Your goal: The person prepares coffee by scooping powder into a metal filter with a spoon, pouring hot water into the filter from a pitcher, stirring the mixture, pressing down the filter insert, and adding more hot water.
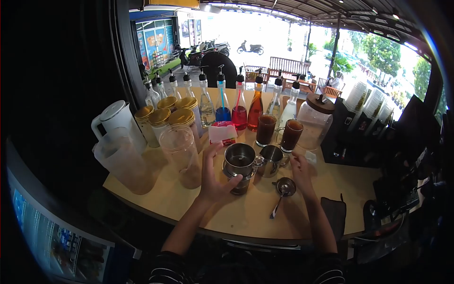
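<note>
My left hand (215, 182) is spread beside a metal drip filter (239, 160) on a small glass (241, 186). Its fingers point up at the left, and the thumb lies across the front, close to the filter's base. At the right, my right hand (301, 171) has its fingers curled together at the handle of a metal pitcher (270, 163), next to the filter. In front of the pitcher is a small round metal dish (286, 185) with a spoon (277, 207) across it. Two glass mugs of dark drink (266, 130) (290, 136) stand behind.
Pump bottles (239, 111) line the back of the wooden counter (179, 206). Gold-lidded jars (182, 116), a white jug (124, 125) and clear plastic containers (182, 158) stand left. A wooden-lidded jar (314, 123), stacked cups (355, 97) and a dark pouch (333, 213) are right.
</note>
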